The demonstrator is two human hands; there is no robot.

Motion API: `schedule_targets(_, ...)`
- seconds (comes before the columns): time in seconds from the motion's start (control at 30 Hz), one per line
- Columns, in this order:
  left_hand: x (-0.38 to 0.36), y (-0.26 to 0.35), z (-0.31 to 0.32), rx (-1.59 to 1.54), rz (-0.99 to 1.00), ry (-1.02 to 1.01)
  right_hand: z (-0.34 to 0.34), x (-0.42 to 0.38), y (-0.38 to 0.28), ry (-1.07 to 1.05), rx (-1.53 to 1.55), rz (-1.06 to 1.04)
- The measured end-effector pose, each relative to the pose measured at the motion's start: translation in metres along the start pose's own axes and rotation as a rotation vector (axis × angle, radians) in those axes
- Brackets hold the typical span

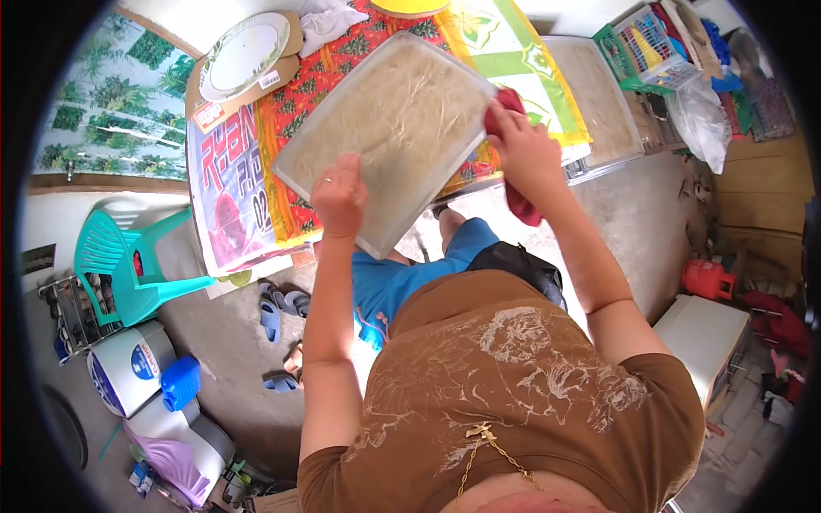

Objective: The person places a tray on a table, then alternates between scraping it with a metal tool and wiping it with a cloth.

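A large rectangular tray or lid (pixel 402 128), cloudy and see-through with a pale rim, is held tilted above the front edge of the table. My left hand (pixel 340 195) is closed at its near left edge, thumb over the surface. At the right edge, my right hand (pixel 523 152) grips a dark red cloth (pixel 520 203), pressed against the tray's corner; part of the cloth hangs below the hand. The table's red patterned cover (pixel 295 107) shows beside the tray.
Plates (pixel 244 58) sit at the table's back left, beside a white cloth (pixel 329 21). A green chair (pixel 137 265) stands at left. Baskets (pixel 654 51) are at the upper right. Slippers (pixel 270 321) lie on the floor, and a white box (pixel 701 342) is at right.
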State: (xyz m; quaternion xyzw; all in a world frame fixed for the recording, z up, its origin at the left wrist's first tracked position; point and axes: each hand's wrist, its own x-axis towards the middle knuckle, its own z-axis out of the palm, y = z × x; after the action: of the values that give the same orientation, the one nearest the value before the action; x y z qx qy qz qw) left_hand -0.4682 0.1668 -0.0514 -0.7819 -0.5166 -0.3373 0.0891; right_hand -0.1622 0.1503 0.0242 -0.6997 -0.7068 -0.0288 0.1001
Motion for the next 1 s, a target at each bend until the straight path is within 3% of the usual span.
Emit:
schedule_targets(0.13, 0.068, -0.017, 0.010, 0.119, 0.036, 0.246, 0.045, 0.038, -0.055, 0.004, 0.074, -0.186)
schedule_targets(0.3, 0.107, -0.063, 0.067, 0.201, -0.002, 0.127, 0.111, 0.057, -0.111, 0.076, 0.112, -0.352)
schedule_targets(0.53, 0.130, -0.107, 0.124, 0.260, 0.078, 0.137, 0.126, 0.076, -0.091, 0.125, 0.237, -0.216)
schedule_targets(0.73, 0.132, -0.132, 0.153, 0.329, 0.060, 0.088, 0.136, 0.117, -0.098, 0.312, 0.243, -0.274)
schedule_targets(0.83, 0.111, -0.140, 0.165, 0.257, -0.079, -0.134, 0.153, 0.133, -0.118, 0.255, 0.237, -0.296)
schedule_targets(1.0, 0.055, -0.103, 0.162, 0.149, -0.401, -0.202, 0.201, 0.148, -0.136, 0.174, 0.253, -0.299)
